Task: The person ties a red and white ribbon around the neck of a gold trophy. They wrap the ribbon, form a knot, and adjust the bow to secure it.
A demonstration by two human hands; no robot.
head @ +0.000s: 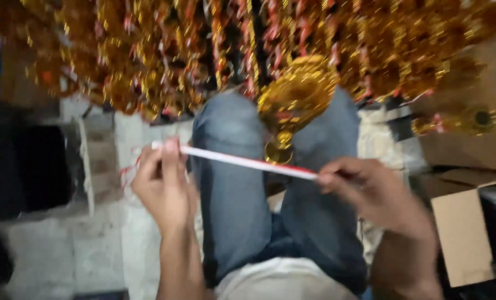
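Between both hands (pixel 164 180) (pixel 364 189), the white-and-red ribbon (pixel 242 161) runs left-right, right end lower.

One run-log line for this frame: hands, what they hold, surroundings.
left hand: pinches ribbon end | right hand: pinches other end | ribbon: taut over knees | gold cup: between knees | gold pile: ahead | box: right

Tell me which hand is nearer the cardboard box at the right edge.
Right. The right hand pinches the ribbon's end just left of the cardboard box; the left hand holds the other end, across both knees.
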